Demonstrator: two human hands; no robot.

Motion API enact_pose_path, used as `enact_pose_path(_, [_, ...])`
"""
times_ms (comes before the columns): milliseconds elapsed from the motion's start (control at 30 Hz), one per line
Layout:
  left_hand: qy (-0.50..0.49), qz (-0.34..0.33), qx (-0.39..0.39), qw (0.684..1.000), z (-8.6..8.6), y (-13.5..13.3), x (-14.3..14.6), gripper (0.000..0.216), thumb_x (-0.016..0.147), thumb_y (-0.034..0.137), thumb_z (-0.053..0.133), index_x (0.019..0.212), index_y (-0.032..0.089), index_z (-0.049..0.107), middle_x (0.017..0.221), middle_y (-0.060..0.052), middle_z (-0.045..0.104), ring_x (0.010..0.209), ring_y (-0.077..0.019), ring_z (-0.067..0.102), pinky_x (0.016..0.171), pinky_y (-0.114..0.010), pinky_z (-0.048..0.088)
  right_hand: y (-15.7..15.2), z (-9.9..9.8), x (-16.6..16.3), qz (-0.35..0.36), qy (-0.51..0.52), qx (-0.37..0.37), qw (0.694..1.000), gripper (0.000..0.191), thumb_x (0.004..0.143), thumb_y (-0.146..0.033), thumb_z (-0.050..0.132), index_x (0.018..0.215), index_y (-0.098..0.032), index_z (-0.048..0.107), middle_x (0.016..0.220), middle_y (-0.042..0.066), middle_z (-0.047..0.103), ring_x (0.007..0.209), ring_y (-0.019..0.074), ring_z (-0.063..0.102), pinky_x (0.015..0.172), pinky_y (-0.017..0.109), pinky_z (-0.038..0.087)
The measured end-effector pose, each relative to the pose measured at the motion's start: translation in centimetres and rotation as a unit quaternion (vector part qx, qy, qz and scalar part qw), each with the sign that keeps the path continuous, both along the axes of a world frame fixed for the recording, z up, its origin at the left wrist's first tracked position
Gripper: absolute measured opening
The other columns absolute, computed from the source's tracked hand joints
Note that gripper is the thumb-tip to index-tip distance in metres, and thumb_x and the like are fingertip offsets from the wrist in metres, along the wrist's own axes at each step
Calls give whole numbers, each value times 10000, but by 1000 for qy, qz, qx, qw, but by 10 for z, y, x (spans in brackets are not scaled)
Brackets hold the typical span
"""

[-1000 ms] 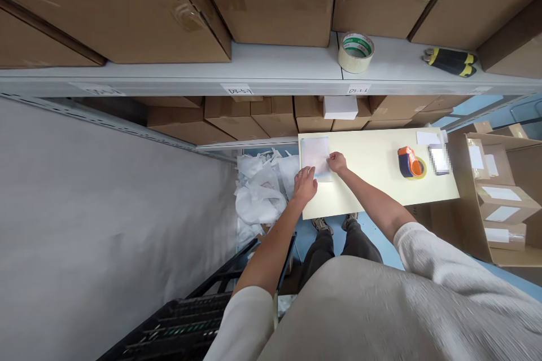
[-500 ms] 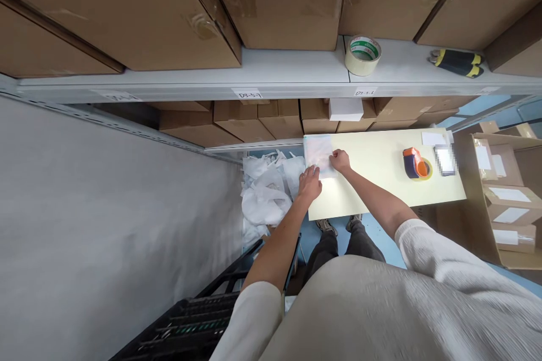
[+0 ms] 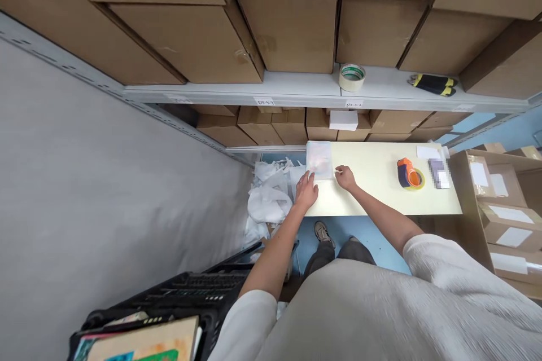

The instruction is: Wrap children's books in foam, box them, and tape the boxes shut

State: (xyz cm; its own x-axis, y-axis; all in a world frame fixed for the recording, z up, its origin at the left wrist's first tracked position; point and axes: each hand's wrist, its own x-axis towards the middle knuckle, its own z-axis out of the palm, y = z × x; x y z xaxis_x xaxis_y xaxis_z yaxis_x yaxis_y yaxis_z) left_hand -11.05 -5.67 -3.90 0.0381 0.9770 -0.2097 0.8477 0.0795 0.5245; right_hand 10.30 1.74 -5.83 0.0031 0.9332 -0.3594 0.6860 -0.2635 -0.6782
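A clear flat plastic packet [image 3: 319, 159] lies at the far left corner of the pale yellow table [image 3: 372, 192]. My left hand [image 3: 305, 190] rests at the packet's near left corner, fingers spread and pressing down. My right hand [image 3: 346, 177] sits just right of the packet, fingers pinched on a thin white strip at the packet's edge.
An orange tape dispenser [image 3: 407, 174] and a small device [image 3: 438, 172] lie on the table's right side. White bags [image 3: 269, 200] pile on the floor at the left. A tape roll [image 3: 352, 76] sits on the shelf above. A black crate [image 3: 186, 299] stands near left, open cardboard boxes [image 3: 503, 214] right.
My right hand has slid off the packet to its right edge and now pinches a thin strip. My left hand stays at the packet's corner. The camera has tilted back.
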Motion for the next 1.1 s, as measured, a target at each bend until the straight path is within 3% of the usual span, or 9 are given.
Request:
enact_pose_path(333, [24, 99, 45, 994, 49, -108, 68, 636, 1011, 263, 492, 1640, 188, 428, 1709, -184, 463, 1604, -334, 405, 1293, -528, 362, -72, 39, 42, 144, 36, 59, 987, 275, 896, -157, 587, 1103, -192, 765, 1178, 92, 726, 948, 191, 707, 1012, 359, 566])
enact_pose_path(500, [30, 143, 72, 987, 79, -175, 91, 621, 1027, 283, 484, 1641, 198, 430, 1671, -177, 509, 1581, -321, 433, 1287, -514, 364, -110, 65, 40, 220, 54, 72, 971, 243, 901, -145, 586, 1052, -207, 765, 1131, 69, 752, 949, 182, 719, 1010, 347, 571])
enact_pose_path(633, [48, 194, 86, 976, 104, -235, 89, 592, 1040, 290, 494, 1624, 204, 462, 1657, -165, 526, 1568, -318, 445, 1291, -500, 352, -151, 86, 9, 298, 66, 77, 949, 216, 909, -132, 594, 1024, -197, 765, 1139, 87, 775, 1004, 200, 730, 1021, 348, 569])
enact_pose_path(800, [73, 276, 93, 954, 132, -323, 72, 563, 1067, 321, 476, 1618, 207, 473, 1652, -167, 529, 1524, -333, 485, 1253, -510, 382, -222, 111, -52, 404, 97, 94, 905, 211, 921, -141, 602, 1035, -206, 767, 1131, 79, 785, 1037, 211, 733, 1031, 357, 561])
enact_pose_path(967, [90, 367, 112, 919, 153, -430, 51, 537, 1076, 328, 476, 1603, 229, 499, 1649, -151, 536, 1519, -320, 482, 1247, -501, 379, -318, 133, -112, 499, 151, 103, 847, 233, 934, -169, 581, 1080, -194, 761, 1167, 90, 774, 994, 198, 721, 1026, 356, 560])
enact_pose_path(1100, [102, 436, 126, 885, 161, -527, 33, 542, 1070, 318, 484, 1606, 233, 502, 1643, -144, 544, 1514, -314, 482, 1246, -505, 386, -411, 147, -155, 551, 212, 110, 800, 239, 914, -196, 579, 1065, -203, 763, 1127, 79, 770, 1013, 205, 714, 1021, 365, 564])
